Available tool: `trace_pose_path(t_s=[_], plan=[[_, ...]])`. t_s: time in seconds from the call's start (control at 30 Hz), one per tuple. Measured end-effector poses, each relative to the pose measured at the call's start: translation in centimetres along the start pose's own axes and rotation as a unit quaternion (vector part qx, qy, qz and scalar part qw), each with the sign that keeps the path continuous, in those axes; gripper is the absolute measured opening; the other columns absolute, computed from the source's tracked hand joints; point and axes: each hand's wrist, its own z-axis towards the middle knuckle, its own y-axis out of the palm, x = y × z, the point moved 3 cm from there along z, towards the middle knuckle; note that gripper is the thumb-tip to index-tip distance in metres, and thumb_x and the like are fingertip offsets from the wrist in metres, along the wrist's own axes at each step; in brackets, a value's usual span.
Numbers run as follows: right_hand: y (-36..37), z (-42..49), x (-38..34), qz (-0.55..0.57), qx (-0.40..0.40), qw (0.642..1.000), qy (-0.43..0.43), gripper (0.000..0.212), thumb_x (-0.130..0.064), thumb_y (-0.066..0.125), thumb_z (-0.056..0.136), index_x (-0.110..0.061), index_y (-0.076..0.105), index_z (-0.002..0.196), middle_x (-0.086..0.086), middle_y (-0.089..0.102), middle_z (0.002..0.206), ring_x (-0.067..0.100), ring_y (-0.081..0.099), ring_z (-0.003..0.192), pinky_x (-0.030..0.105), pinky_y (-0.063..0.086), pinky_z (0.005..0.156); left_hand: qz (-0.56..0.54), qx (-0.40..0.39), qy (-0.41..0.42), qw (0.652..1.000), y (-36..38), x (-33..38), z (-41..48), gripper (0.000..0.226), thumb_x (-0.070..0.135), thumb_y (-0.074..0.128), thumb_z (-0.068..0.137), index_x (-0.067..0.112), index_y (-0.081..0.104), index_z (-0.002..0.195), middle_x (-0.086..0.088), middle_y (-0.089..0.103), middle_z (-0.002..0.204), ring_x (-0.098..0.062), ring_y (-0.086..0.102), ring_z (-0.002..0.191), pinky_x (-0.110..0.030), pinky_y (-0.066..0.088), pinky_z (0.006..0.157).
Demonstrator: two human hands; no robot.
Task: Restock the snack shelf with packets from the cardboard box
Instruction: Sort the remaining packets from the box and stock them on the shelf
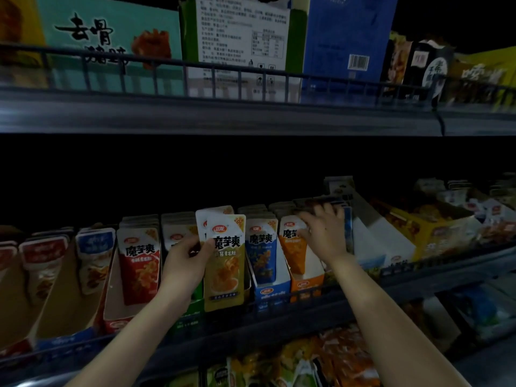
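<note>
The yellow packets (224,263) are standing upright in the left hand (187,261), which is pinching their left edge, thumb on the front, just in front of the snack shelf (335,308). The right hand (324,230) is lying with spread, nearly straight fingers on the tops of the row behind the orange packet (291,250), holding nothing. A blue packet (262,255) is standing between the two hands, and a red packet (138,263) just left of the left hand.
</note>
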Motion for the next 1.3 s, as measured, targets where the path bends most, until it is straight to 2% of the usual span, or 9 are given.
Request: trace_pose_path(t_s=[0.13, 0.37, 0.5, 0.63, 0.73, 0.9, 1.0, 1.17, 1.3], plan=[[0.6, -0.3, 0.1, -0.009, 0.019, 1.000, 0.007, 0.045, -0.027, 0.089, 0.060, -0.019, 0.073, 0.101, 0.009, 0.067, 0.085, 0.028, 0.042, 0.092, 0.043, 0.028, 0.085, 0.008, 0.005, -0.004, 1.000, 0.1, -0.1, 0.0, 0.023, 0.025, 0.055, 0.096, 0.030, 0.057, 0.074, 0.006, 0.058, 0.083, -0.009, 0.053, 0.078, -0.047, 0.045, 0.090], [0.4, -0.9, 0.2, -0.033, 0.027, 0.998, 0.037, 0.048, -0.039, 0.086, 0.062, -0.016, 0.070, 0.100, 0.012, 0.065, 0.090, 0.034, 0.061, 0.088, 0.043, 0.028, 0.086, -0.005, 0.004, 0.002, 1.000, -0.1, -0.1, -0.4, 0.021, 0.023, 0.053, 0.097, 0.033, 0.058, 0.079, 0.007, 0.063, 0.085, -0.010, 0.058, 0.084, -0.042, 0.047, 0.087], [-2.3, -2.2, -1.4, 0.089, 0.067, 0.990, 0.087, 0.055, -0.053, 0.054, 0.082, -0.012, 0.065, 0.117, 0.011, 0.066, 0.111, 0.031, 0.061, 0.100, 0.041, 0.034, 0.087, -0.005, -0.003, 0.013, 1.000, -0.4, 0.1, -0.8, 0.017, 0.025, 0.053, 0.097, 0.033, 0.059, 0.084, 0.006, 0.066, 0.090, -0.011, 0.060, 0.088, -0.038, 0.048, 0.083], [-6.0, -4.2, -6.9, 0.471, -0.150, 0.857, 0.145, 0.061, -0.048, 0.063, 0.084, -0.025, 0.045, 0.138, -0.011, 0.057, 0.123, 0.006, 0.052, 0.114, 0.016, 0.043, 0.091, 0.016, -0.045, 0.011, 0.999, -0.5, -0.3, -1.8, 0.016, 0.031, 0.051, 0.097, 0.025, 0.065, 0.091, 0.003, 0.068, 0.093, -0.014, 0.063, 0.090, -0.035, 0.050, 0.080], [-7.8, -5.4, -10.6, 0.571, -0.220, 0.778, 0.143, 0.055, -0.036, 0.067, 0.084, -0.032, 0.046, 0.135, -0.014, 0.059, 0.119, 0.002, 0.056, 0.108, 0.019, 0.049, 0.089, 0.028, -0.092, 0.015, 0.995, -0.4, -0.4, -3.3, 0.024, 0.035, 0.051, 0.096, 0.017, 0.067, 0.099, 0.004, 0.069, 0.093, -0.012, 0.064, 0.090, -0.028, 0.051, 0.075], [-9.6, -6.8, -12.7, 0.621, -0.219, 0.729, 0.187, 0.029, -0.009, 0.071, 0.083, -0.025, 0.063, 0.106, -0.006, 0.072, 0.101, 0.006, 0.067, 0.093, 0.026, 0.056, 0.078, 0.047, -0.171, 0.041, 0.983, -1.3, -0.2, -6.2, 0.024, 0.026, 0.049, 0.098, 0.025, 0.060, 0.076, 0.019, 0.061, 0.062, 0.010, 0.057, 0.062, -0.008, 0.040, 0.057], [-10.4, -7.1, -13.1, 0.628, -0.208, 0.726, 0.186, 0.025, -0.004, 0.070, 0.082, -0.023, 0.065, 0.098, -0.008, 0.073, 0.092, 0.009, 0.069, 0.089, 0.024, 0.056, 0.073, 0.093, -0.180, 0.073, 0.976, -2.9, -0.9, -6.5, 0.016, 0.033, 0.053, 0.095, 0.026, 0.066, 0.092, 0.020, 0.065, 0.078, 0.009, 0.060, 0.078, -0.009, 0.043, 0.063], [-11.5, -4.5, -11.1, 0.636, -0.060, 0.745, 0.192, 0.026, -0.003, 0.062, 0.088, -0.025, 0.059, 0.103, -0.007, 0.069, 0.098, 0.002, 0.066, 0.090, 0.016, 0.054, 0.072, 0.314, 0.042, 0.163, 0.935, -8.0, -3.8, -5.5, 0.024, 0.033, 0.061, 0.090, 0.018, 0.067, 0.108, 0.001, 0.062, 0.105, -0.016, 0.059, 0.096, -0.029, 0.051, 0.078], [-9.8, -2.1, -11.0, 0.597, 0.012, 0.778, 0.194, 0.026, -0.006, 0.061, 0.089, -0.019, 0.056, 0.111, -0.006, 0.065, 0.101, 0.003, 0.063, 0.095, 0.021, 0.053, 0.078, 0.449, 0.124, 0.072, 0.882, -10.8, -6.6, -4.4, 0.047, 0.034, 0.064, 0.088, 0.007, 0.057, 0.126, -0.022, 0.057, 0.122, -0.040, 0.053, 0.112, -0.048, 0.047, 0.089]])
